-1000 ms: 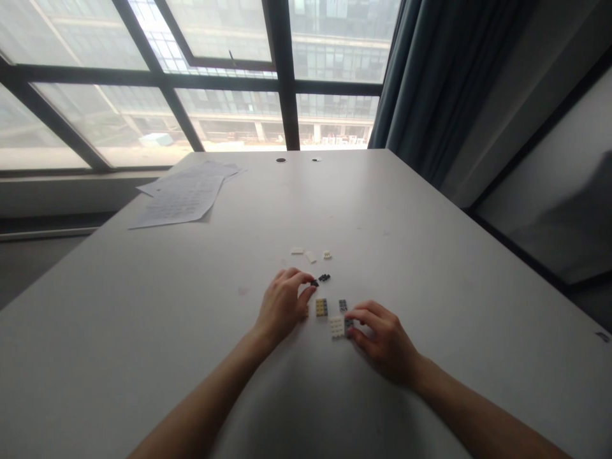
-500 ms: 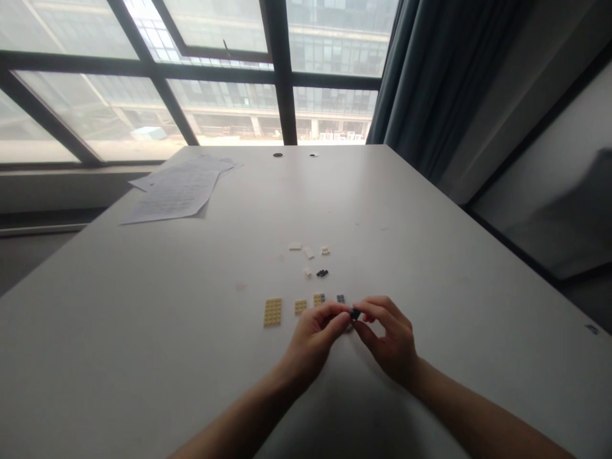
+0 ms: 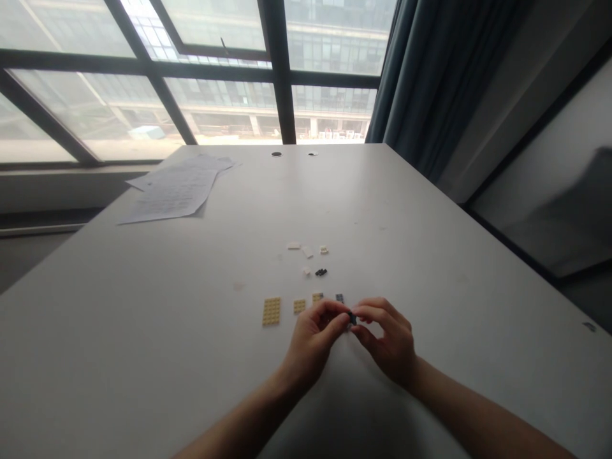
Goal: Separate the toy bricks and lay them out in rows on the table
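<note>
Between the fingertips of both hands is a small dark building brick [image 3: 352, 317], partly covered by the fingers. My left hand [image 3: 318, 335] pinches it from the left with thumb and forefinger. From the other side my right hand [image 3: 386, 331] grips it with thumb and fingers. Just beyond the hands lie a dark grey studded piece [image 3: 339, 298] and a tan piece with a grey corner [image 3: 317, 298], partly hidden by the left hand. Left of these are a small tan plate [image 3: 299, 306] and a larger tan plate [image 3: 271, 311].
Farther out on the white table [image 3: 191, 280] lie black pieces [image 3: 321, 272], a small white piece [image 3: 306, 272], flat white pieces [image 3: 293, 246] and a cream studded piece [image 3: 324, 250]. Printed papers [image 3: 174, 191] rest at the back left. A window and a dark curtain [image 3: 421, 83] stand behind.
The dark brick has turned slightly between my fingers and sits a little lower. Both hands stay nearly in place. The whole view has shifted slightly.
</note>
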Demonstrator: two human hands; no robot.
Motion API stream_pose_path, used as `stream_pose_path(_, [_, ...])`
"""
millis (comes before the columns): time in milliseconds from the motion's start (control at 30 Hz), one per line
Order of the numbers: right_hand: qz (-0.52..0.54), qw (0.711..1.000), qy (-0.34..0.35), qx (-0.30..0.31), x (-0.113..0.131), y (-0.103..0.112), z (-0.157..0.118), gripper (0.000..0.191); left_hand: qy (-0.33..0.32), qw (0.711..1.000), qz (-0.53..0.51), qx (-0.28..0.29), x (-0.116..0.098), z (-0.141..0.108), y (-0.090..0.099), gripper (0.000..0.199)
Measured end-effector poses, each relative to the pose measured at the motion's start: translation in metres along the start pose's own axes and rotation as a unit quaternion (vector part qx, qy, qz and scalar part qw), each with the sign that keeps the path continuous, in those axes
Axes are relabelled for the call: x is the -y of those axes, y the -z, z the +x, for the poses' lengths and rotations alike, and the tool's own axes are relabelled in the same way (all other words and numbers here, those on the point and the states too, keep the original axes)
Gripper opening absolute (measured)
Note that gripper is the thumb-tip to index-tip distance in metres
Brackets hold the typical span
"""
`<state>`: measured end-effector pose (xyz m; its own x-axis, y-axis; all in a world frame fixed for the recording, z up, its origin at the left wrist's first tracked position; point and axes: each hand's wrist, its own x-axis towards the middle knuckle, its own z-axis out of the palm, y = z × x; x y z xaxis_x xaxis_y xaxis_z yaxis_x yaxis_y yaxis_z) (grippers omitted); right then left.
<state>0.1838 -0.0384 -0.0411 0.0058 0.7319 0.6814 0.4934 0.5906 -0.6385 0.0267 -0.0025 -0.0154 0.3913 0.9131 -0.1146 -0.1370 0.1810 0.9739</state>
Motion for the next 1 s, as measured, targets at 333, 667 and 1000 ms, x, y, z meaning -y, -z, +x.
stream_pose_path(333, [-0.010,0.999,0.036,-0.006,0.001,0.002,0.002,0.021,-0.026,0.994,0.061,0.085,-0.004,-0.003,0.000,0.028])
stream_pose_path(667, [-0.017,0.998,0.055,0.008,-0.002,0.002,0.003,0.030,0.018,0.997,0.061,0.035,0.002,0.000,0.003,0.031])
stream_pose_path(1000, [-0.094,0.995,0.035,0.011,-0.017,0.009,0.006,0.022,-0.028,0.991,0.107,-0.074,0.002,0.004,0.010,0.035])
